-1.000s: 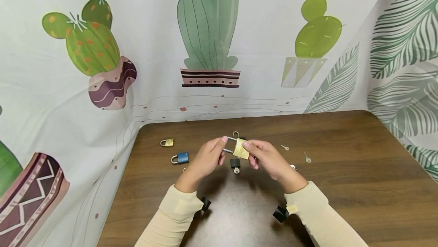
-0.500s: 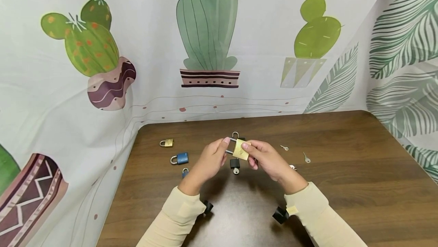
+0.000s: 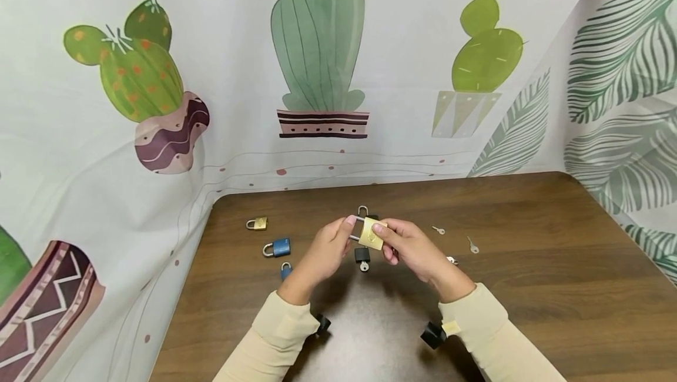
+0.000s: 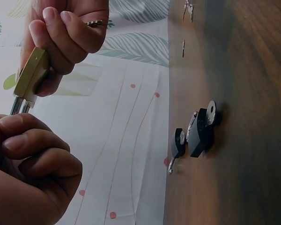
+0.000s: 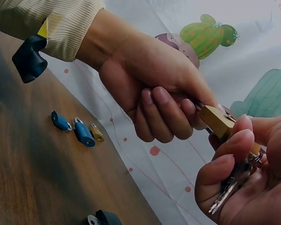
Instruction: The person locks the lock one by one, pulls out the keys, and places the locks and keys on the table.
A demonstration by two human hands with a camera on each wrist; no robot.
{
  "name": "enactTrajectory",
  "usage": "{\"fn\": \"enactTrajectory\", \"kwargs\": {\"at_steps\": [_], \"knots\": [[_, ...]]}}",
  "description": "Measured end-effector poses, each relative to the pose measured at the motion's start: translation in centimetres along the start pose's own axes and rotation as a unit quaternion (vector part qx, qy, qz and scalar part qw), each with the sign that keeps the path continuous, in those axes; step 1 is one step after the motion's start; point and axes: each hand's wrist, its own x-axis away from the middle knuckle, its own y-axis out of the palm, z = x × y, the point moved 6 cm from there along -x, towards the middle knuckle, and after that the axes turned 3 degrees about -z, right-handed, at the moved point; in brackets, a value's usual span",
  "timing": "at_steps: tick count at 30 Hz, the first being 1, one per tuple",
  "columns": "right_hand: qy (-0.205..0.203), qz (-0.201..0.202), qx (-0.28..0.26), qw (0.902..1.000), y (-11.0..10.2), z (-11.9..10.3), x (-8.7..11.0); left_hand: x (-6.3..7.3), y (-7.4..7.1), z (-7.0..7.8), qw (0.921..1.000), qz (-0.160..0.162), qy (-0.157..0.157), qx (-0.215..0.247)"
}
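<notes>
Large gold padlock (image 3: 373,234) held up over the keyed black padlock (image 3: 362,255): left grip (image 3: 328,250) pinching its loop (image 3: 355,238), right grip (image 3: 415,248) its body (image 3: 372,242), presumably for steadiness. Keys (image 5: 222,198) tucked inside right grip, likely kept handy. Blue padlock (image 3: 278,247) left of black.

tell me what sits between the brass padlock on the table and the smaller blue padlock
The larger blue padlock lies between them, as the head view shows.

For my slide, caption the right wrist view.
Left hand and right hand grip a padlock, keys in the right.
</notes>
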Motion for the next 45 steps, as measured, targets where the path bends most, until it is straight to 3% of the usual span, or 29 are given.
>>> {"fn": "enactTrajectory", "kwargs": {"at_steps": [14, 25, 30, 37, 41, 45], "knots": [[0.004, -0.002, 0.016, 0.9999, 0.1, 0.3, 0.0, 0.0, 0.6, -0.6, 0.9999, -0.006, -0.006, 0.015], [-0.004, 0.002, 0.013, 0.9999, 0.1, 0.4, -0.1, -0.2, 0.4, -0.5, 0.9989, 0.012, 0.008, 0.044], [-0.019, -0.014, -0.003, 0.9997, 0.8, 0.1, -0.1, -0.2, 0.3, -0.2, 0.9949, 0.020, 0.011, 0.098], [-0.032, -0.021, -0.043, 0.9983, 1.3, -0.2, 0.1, -0.2, 0.2, -0.2, 0.9789, 0.027, -0.017, 0.202], [-0.039, -0.025, -0.070, 0.9965, 1.7, -0.4, 0.2, -0.1, 0.3, -0.1, 0.9740, 0.031, -0.030, 0.222], [-0.047, -0.038, -0.100, 0.9931, 2.1, -0.5, 0.2, 0.0, 0.5, 0.3, 0.9755, 0.022, -0.026, 0.217]]}}
